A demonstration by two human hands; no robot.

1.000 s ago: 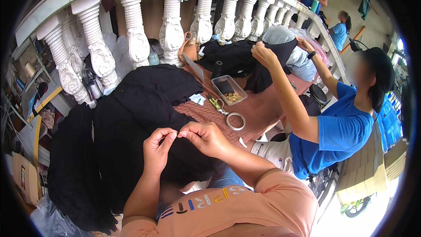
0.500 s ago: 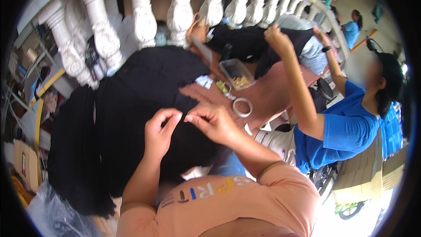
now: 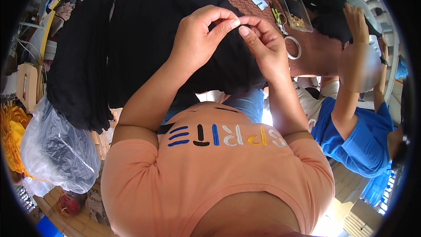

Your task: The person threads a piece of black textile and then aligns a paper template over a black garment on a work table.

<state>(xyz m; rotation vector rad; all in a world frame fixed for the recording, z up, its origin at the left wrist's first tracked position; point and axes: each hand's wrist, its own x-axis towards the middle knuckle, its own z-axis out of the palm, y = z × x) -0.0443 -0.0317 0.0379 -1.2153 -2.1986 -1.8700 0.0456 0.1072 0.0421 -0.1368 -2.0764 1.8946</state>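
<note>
Cloth (image 3: 149,39), black and full of folds, lies in a big heap on the reddish-brown surface (image 3: 320,59), below both hands. From the fingers, most of it is to the left. The left hand (image 3: 199,35) is over it and nearer to its middle. The right hand (image 3: 267,46) is by its right edge. One long strip at the far left runs from the far end down toward the person's body. The main heap has no clear long way, and its top goes out of view, so I cannot tell which way it points.

The left thumb and first finger (image 3: 219,12) press tip to tip. The right fingers (image 3: 258,24) reach in and meet them there, with the right thumb (image 3: 252,39) just below. I cannot tell if the right tips are closed, or if something tiny is pinched between.

Right of the right hand are a white ring (image 3: 299,49), green snips (image 3: 275,15) and a clear box (image 3: 293,2) with gold bits (image 3: 298,22).
</note>
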